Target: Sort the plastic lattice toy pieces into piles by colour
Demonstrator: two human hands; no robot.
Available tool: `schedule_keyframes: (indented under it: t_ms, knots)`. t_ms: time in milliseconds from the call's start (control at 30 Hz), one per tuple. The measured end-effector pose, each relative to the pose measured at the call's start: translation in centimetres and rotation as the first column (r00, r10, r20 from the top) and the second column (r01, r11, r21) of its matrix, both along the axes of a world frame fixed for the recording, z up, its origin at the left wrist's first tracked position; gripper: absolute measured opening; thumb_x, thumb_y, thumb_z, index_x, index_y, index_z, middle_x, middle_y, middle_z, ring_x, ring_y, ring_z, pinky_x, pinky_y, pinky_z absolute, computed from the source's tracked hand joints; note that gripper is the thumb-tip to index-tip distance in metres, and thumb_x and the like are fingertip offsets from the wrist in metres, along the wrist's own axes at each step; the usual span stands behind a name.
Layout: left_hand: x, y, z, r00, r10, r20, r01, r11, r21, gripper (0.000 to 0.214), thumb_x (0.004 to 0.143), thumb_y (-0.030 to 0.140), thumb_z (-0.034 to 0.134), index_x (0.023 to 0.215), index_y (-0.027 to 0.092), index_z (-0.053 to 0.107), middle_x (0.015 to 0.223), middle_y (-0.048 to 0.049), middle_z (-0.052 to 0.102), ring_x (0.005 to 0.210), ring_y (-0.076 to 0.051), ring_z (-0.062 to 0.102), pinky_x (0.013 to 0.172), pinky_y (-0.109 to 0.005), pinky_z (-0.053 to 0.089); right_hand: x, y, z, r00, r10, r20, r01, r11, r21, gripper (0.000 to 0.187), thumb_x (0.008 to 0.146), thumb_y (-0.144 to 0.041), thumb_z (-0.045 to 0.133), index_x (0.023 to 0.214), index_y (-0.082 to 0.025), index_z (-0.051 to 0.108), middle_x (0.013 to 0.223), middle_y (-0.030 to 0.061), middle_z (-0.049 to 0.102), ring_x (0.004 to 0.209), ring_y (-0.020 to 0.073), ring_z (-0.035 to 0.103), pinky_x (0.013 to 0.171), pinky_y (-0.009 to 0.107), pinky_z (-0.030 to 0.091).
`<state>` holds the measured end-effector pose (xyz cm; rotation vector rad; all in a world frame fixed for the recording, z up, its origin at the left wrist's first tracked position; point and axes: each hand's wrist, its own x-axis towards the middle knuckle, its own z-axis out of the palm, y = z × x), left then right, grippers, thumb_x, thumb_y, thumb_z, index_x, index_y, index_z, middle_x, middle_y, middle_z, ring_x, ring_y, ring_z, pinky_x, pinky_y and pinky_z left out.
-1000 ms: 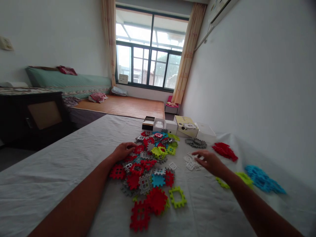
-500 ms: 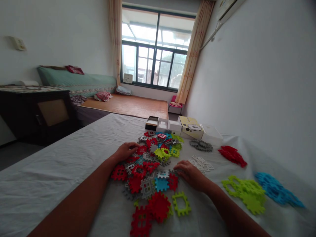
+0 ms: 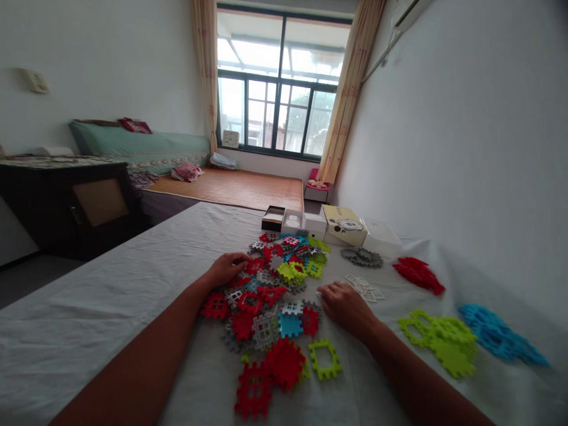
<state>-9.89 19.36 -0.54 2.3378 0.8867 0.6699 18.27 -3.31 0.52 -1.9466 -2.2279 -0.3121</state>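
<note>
Two curled hands (image 3: 227, 267) (image 3: 345, 303), grip unclear, flank one tile pile (image 3: 270, 294) near five smaller heaps (image 3: 361, 258) (image 3: 364, 288) (image 3: 418, 275) (image 3: 444, 338) (image 3: 494, 331).

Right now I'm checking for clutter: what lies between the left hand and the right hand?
In the head view, the mixed heap of toothed pieces, red, grey and green among them, lies between the left hand and the right hand.

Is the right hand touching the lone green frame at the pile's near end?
Apart: the head view shows cloth between the right hand and the green frame.
</note>
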Motion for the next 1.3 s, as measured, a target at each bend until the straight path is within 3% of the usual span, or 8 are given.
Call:
schedule_keyframes:
  t_ms: [233,300,400,533,800,933,1167,1300]
  knots:
    - [-0.1,-0.1,0.2,1.000,0.006,-0.014,-0.006,1.000,0.015,0.037,0.074,0.042,0.048,0.095,0.019,0.068,0.089,-0.0013,0.070,0.082,-0.018,0.061,0.078,-0.026,0.045,4.6,-0.8,0.8,0.952,-0.305,0.006,0.303,0.948,0.099,0.020,0.082,-0.020,0.047,0.094,-0.021,0.063,0.092,0.0076,0.063,0.093,0.0226,0.053,0.077,0.034,0.038]
    - [-0.1,-0.1,0.1,1.000,0.011,-0.014,-0.010,1.000,0.012,0.037,0.074,0.042,0.048,0.095,0.019,0.068,0.090,-0.0009,0.071,0.083,-0.018,0.061,0.079,-0.026,0.045,4.6,-1.1,0.9,0.966,-0.244,-0.086,0.251,0.964,0.091,0.022,0.083,-0.024,0.047,0.099,-0.021,0.062,0.097,0.0082,0.062,0.097,0.0226,0.052,0.079,0.034,0.039]
    - [-0.1,0.0,0.0,1.000,0.016,-0.012,-0.016,1.000,0.007,0.036,0.074,0.041,0.048,0.095,0.020,0.068,0.090,-0.0004,0.071,0.083,-0.018,0.061,0.079,-0.025,0.045,2.0,-1.4,1.1,0.951,0.019,-0.309,-0.023,1.000,-0.009,0.025,0.085,-0.034,0.048,0.104,-0.023,0.059,0.102,0.0062,0.061,0.094,0.0181,0.053,0.082,0.030,0.041]
    - [-0.1,0.1,0.0,1.000,0.003,-0.010,-0.003,1.000,0.014,0.035,0.074,0.040,0.048,0.095,0.020,0.068,0.090,-0.0005,0.070,0.083,-0.018,0.061,0.078,-0.025,0.045,-2.4,-1.9,1.7,0.865,0.226,-0.448,-0.308,0.944,-0.118,0.049,0.069,-0.050,0.065,0.110,-0.024,0.056,0.105,0.0054,0.061,0.097,0.0203,0.052,0.085,0.032,0.041]
    - [0.0,0.1,0.1,1.000,0.019,-0.014,-0.019,1.000,-0.003,0.035,0.073,0.041,0.049,0.094,0.021,0.068,0.089,-0.0007,0.070,0.083,-0.018,0.061,0.079,-0.026,0.045,-2.7,-2.2,2.0,0.824,0.218,-0.523,-0.302,0.950,-0.079,0.043,0.070,-0.027,0.066,0.111,-0.025,0.053,0.108,0.0057,0.057,0.100,0.0201,0.051,0.088,0.034,0.042]
    - [0.1,-0.1,0.4,1.000,0.016,-0.016,-0.016,1.000,0.013,0.035,0.073,0.041,0.049,0.093,0.020,0.068,0.089,-0.0008,0.070,0.083,-0.018,0.061,0.078,-0.025,0.045,-1.9,-2.2,1.6,0.771,0.173,-0.612,-0.241,0.970,-0.029,0.045,0.075,-0.017,0.056,0.118,-0.025,0.046,0.113,0.0064,0.051,0.088,0.0139,0.055,0.076,0.028,0.048]
    - [0.0,-0.2,0.5,1.000,0.022,-0.022,-0.022,1.000,0.012,0.036,0.072,0.041,0.049,0.094,0.020,0.069,0.090,-0.0009,0.070,0.083,-0.018,0.061,0.079,-0.025,0.045,-0.7,-1.6,1.1,0.768,0.139,-0.625,-0.130,0.990,0.060,0.019,0.084,-0.026,0.049,0.098,-0.022,0.061,0.087,0.0037,0.060,0.076,0.0129,0.055,0.065,0.025,0.049]
    - [0.1,-0.3,0.6,1.000,0.015,-0.027,-0.015,1.000,0.020,0.036,0.073,0.041,0.048,0.094,0.020,0.068,0.090,-0.0014,0.070,0.084,-0.019,0.061,0.079,-0.026,0.045,-0.4,-1.6,1.6,0.792,0.122,-0.598,-0.063,0.991,0.118,0.021,0.085,-0.034,0.049,0.090,-0.022,0.065,0.086,0.0047,0.063,0.080,0.0153,0.056,0.069,0.028,0.048]
